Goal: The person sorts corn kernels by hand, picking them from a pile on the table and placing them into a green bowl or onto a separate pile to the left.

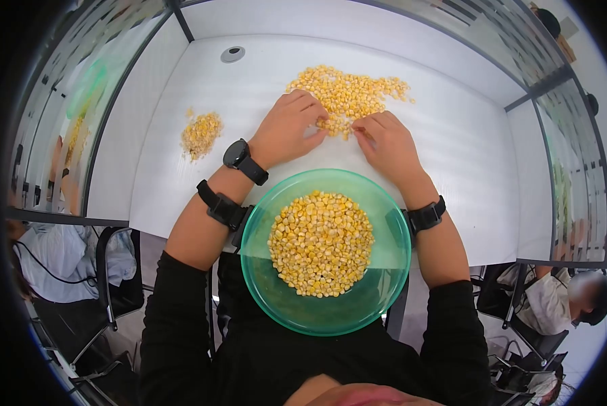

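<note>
Yellow corn kernels (347, 91) lie spread in a loose pile on the white table. My left hand (291, 128) rests at the pile's near left edge, its fingers bent and touching kernels, the thumb held apart. At the near right edge is my right hand (388, 145), thumb and forefinger drawn close together; whatever is between their tips is too small to make out. A few kernels lie between the two hands. Below my forearms, a green translucent bowl (263, 298) holds a mound of corn kernels (321, 243), overlapping the table's front edge.
A smaller heap of corn kernels (202, 134) sits at the left of the table (452, 196). Near the back is a round grey cable grommet (233, 54). Low partitions enclose the table. People sit on both sides, one in a white top (537, 301) at right.
</note>
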The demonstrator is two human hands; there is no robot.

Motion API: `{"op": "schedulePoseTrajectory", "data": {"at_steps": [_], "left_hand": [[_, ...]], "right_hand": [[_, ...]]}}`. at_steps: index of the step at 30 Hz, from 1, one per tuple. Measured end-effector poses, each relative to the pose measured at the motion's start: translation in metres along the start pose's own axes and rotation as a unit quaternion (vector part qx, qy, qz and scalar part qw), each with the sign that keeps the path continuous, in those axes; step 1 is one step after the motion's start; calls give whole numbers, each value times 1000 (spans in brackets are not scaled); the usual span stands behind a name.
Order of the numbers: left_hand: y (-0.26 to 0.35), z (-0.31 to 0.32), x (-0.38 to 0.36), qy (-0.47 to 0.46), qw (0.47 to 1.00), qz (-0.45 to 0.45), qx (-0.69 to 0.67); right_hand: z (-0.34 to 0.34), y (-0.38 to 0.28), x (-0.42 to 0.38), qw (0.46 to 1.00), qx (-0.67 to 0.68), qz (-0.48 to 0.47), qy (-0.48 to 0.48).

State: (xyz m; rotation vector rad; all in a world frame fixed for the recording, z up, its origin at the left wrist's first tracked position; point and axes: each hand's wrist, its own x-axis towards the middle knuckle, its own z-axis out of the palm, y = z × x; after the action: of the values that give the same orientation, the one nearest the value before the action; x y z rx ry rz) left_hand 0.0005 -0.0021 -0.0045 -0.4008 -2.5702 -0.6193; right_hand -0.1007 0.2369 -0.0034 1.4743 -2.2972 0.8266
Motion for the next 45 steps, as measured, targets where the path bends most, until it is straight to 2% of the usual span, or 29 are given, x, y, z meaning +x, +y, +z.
{"op": "schedulePoseTrajectory", "data": {"at_steps": [5, 11, 18, 21, 24, 27, 28, 30, 33, 36, 42, 45], "left_hand": [[1, 0, 1, -9, 1000, -7, -8], [0, 1, 1, -4, 1000, 5, -21], [1, 1, 0, -1, 1000, 5, -23], [1, 1, 0, 10, 999, 12, -30], [2, 1, 0, 5, 1000, 8, -21], [4, -1, 1, 13, 1000, -1, -12], [3, -1, 1, 20, 1000, -4, -5], [1, 1, 0, 35, 999, -12, 8], [0, 1, 0, 76, 997, -14, 29], [-3, 4, 0, 95, 994, -33, 39], [-1, 1, 0, 65, 994, -77, 39], [-2, 1, -1, 75, 995, -57, 35]], "right_hand": [[-2, 0, -1, 1000, -1, -6, -8], [-4, -8, 0, 1000, 15, 17, 8], [1, -1, -2, 998, 36, 51, -17], [0, -3, 0, 995, 66, 72, -7], [-8, -9, 3, 983, 118, 139, -19], [-11, -5, 5, 948, 283, 147, 22], [-16, -5, 6, 906, 389, 166, 1], [-33, -12, 7, 786, 584, 196, -46], [-43, -24, 6, 766, 613, 152, -122], [-41, -25, 6, 795, 569, 134, -160], [-30, -2, 3, 787, 576, 212, -62], [-15, 11, 0, 837, 484, 256, -17]]}}
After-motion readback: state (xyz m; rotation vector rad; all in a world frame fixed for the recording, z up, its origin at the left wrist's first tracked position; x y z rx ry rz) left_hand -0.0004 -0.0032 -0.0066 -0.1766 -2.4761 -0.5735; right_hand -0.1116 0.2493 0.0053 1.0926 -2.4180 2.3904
